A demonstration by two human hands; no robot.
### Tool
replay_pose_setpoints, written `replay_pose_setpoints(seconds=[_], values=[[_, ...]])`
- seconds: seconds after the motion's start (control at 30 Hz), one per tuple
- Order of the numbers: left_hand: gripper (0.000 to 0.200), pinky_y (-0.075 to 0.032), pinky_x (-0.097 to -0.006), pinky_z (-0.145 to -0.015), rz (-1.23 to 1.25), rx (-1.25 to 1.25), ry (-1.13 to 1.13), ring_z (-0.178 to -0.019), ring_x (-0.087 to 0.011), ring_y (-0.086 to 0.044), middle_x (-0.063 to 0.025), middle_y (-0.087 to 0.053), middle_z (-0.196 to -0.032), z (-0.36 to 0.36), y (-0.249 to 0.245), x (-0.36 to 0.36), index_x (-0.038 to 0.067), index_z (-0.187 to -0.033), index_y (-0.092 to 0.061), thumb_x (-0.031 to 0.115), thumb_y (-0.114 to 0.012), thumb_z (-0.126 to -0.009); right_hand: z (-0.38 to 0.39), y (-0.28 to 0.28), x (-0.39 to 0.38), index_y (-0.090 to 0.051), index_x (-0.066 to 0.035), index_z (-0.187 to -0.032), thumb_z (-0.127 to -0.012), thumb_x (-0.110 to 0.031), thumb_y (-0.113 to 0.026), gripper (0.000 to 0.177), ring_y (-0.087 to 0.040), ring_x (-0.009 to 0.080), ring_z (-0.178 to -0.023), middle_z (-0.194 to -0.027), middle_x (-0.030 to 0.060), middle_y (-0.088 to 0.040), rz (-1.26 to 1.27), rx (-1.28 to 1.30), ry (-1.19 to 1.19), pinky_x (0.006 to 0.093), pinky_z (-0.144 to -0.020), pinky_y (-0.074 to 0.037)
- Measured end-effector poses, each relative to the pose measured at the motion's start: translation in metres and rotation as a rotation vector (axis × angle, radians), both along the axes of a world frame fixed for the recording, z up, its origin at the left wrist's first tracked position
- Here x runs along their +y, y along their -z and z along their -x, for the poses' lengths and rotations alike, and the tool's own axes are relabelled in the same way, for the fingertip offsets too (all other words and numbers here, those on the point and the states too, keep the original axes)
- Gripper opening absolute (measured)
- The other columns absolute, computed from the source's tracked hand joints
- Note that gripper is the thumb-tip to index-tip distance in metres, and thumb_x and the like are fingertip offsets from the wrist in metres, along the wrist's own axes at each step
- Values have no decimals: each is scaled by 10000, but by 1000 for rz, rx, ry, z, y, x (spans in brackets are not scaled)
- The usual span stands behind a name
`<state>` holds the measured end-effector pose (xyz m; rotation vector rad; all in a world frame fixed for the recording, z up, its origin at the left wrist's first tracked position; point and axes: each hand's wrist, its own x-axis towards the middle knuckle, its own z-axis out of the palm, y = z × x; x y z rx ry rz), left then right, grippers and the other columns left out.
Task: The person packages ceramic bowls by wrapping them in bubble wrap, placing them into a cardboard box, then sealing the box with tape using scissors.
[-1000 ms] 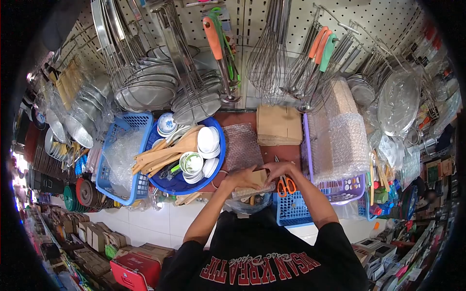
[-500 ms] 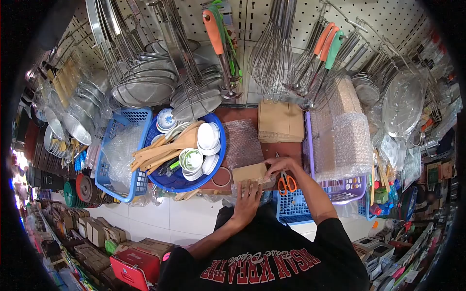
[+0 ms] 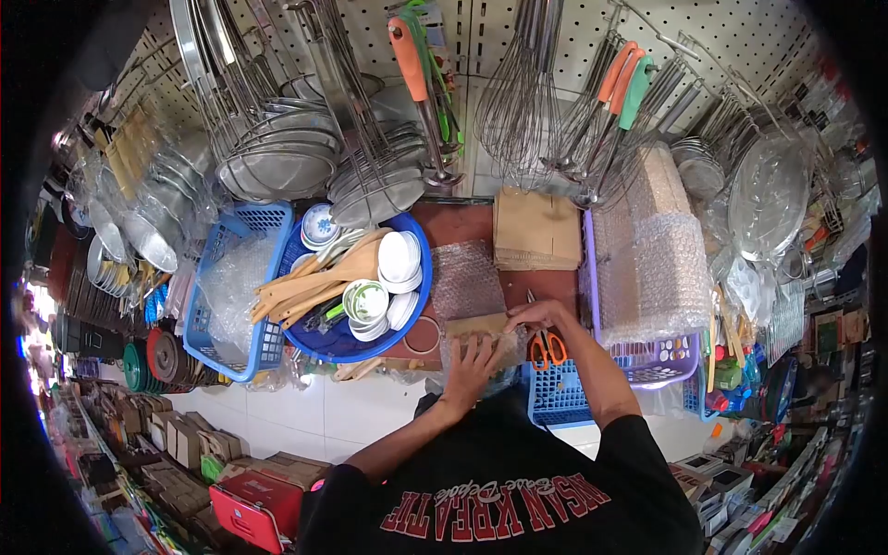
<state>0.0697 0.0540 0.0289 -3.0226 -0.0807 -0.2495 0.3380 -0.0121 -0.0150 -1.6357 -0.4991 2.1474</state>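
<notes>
— Brown card on the red-brown counter, close to the near edge. See it?
— Yes. Lying on a bubble wrap bundle, right under both hands.
— And the left hand?
— Pressed flat on the bundle. Grip spread wide, fingers pointing to 12 o'clock.
— Right hand?
— At 2 o'clock from the left one, touching the end of the card. Grip bent over it. Cannot tell whether pinching or only pushing.
— Anything at 3 o'clock?
— Scissors with orange handles, just beside the right hand, near a small blue basket. Farther the same way, a purple basket stuffed with more bubbly plastic.
— At 9 o'clock?
— Tape ring, flat on the counter, near the left hand. Past it, a big round blue tub holding white bowls and wooden spoons.
— Up at 12 o'clock?
— First a flat bubble sheet, just beyond the card. Then a brown paper stack at 1 o'clock. Highest up, wire whisks hanging on the white peg wall.
— Both hands close together?
— Yes, near each other, one on the bundle, one on the card.
</notes>
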Motion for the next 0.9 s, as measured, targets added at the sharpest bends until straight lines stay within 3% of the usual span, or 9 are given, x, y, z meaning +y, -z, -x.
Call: replay_pose_setpoints(seconds=[0.17,0.27,0.37,0.47,0.67,0.77,0.9], values=[[687,-353,-576,-1005,-38,22,-37,-1211,-329,-467,-153,-479,-1317,-13,5,5,120,-1481,-367,266,-586,-846,2,8,-6,-300,-61,-1512,-712,-476,-825,1043,-186,266,-1466,-1595,92,-208,-5,-114,108,435,-1063,-442],[690,-348,-583,-1006,-29,13,-49,-1217,-328,-459,-156,-474,-1321,-19,12,8,127,-1482,-368,279,-589,-846,3,10,-10,-272,-64,-1527,-703,-497,-824,1082,-187,279,-1468,-1596,99,-223,-6,-131,172,431,-1095,-401],[677,-346,-586,-1003,-11,40,-45,-1214,-324,-458,-159,-471,-1324,-21,17,13,130,-1476,-374,300,-585,-856,-2,28,-13,-398,-61,-1473,-726,-524,-803,968,-250,266,-1441,-1548,112,-327,-50,-215,165,416,-1093,-379],[700,-344,-587,-1000,-14,22,-39,-1216,-324,-455,-163,-467,-1322,-22,20,15,129,-1467,-382,343,-610,-841,7,-31,-6,-278,-14,-1515,-780,-505,-770,1012,-232,247,-1453,-1558,145,-299,-92,-132,119,437,-1129,-315],[829,-331,-553,-1016,76,-13,-34,-1219,-318,-445,-154,-465,-1317,-32,12,31,116,-1461,-380,414,-708,-761,5,-18,-5,-521,-78,-1397,-829,-518,-725,746,-390,232,-1358,-1460,107,-451,-107,-89,223,393,-1028,-442],[886,-324,-538,-1025,114,56,-15,-1217,-313,-440,-144,-460,-1322,-34,4,38,113,-1461,-376,444,-749,-728,6,-17,-5,-607,-97,-1313,-832,-525,-721,654,-466,181,-1260,-1372,72,-529,-120,-158,271,376,-943,-499],[951,-328,-533,-1023,129,50,-17,-1224,-305,-436,-139,-455,-1325,-36,3,41,113,-1471,-360,471,-779,-696,1,-38,7,-603,-68,-1300,-818,-507,-745,668,-554,178,-1143,-1280,89,-598,-201,-409,140,372,-877,-521]])
